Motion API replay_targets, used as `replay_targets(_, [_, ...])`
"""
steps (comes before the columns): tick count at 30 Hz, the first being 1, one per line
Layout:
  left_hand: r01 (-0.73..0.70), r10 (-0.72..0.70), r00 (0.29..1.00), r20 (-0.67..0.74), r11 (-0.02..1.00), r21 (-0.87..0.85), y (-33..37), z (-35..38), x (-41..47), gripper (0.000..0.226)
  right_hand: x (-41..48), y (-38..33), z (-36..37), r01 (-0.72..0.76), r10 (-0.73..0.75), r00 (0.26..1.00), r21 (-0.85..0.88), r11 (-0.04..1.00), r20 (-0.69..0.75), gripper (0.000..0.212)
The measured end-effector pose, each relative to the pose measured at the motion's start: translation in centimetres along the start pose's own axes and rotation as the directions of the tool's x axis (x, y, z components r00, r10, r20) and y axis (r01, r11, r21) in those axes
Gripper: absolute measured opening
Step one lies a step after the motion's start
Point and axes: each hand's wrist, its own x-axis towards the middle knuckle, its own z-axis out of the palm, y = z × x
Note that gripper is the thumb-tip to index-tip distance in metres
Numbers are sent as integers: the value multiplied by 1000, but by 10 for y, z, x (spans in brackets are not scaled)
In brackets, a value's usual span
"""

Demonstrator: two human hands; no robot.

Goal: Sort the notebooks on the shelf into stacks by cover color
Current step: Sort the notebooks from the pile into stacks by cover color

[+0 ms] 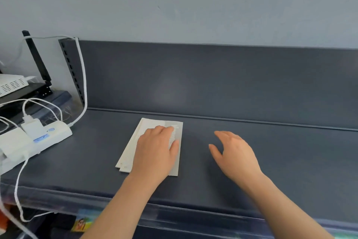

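My left hand [157, 151] lies flat, fingers relaxed, on the pale notebooks [160, 122] stacked mid-frame on the dark shelf [290, 161]. My right hand [236, 153], fingers loosely spread, holds nothing just right of them.

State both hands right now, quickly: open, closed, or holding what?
Left hand: open, pressing on the stack of pale cream notebooks.
Right hand: open, empty, over the dark grey metal shelf.

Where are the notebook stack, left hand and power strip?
notebook stack [131, 147]: head view, bare cream cover left of the hand.
left hand [157, 149]: head view, back of the hand.
power strip [60, 134]: head view, white casing at its right end.
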Motion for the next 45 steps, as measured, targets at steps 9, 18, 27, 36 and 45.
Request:
replay_targets(9, [-145, 152, 988, 40, 978, -149, 74, 25, -2, 37, -37, 61, -38, -113, 107, 988, -45, 993, -114, 43])
replay_targets(18, [-288, 309, 947, 86, 937, -197, 181, 53, -10, 41, -82, 153, -94, -266, 247, 948, -75, 961, -200, 47])
replay_targets(27, [-361, 404, 909, 104, 886, -289, 333, 89, -34, 42, -145, 281, -166, -385, 351, 904, -108, 917, -245, 44])
replay_targets(36, [-401, 470, 876, 106, 833, -381, 493, 127, -63, 41, -209, 414, -242, -476, 428, 855, -116, 872, -294, 46])
replay_targets(45, [-450, 556, 822, 128, 770, -453, 612, 159, -57, 42, -242, 513, -292, -593, 533, 766, -73, 802, -360, 46])
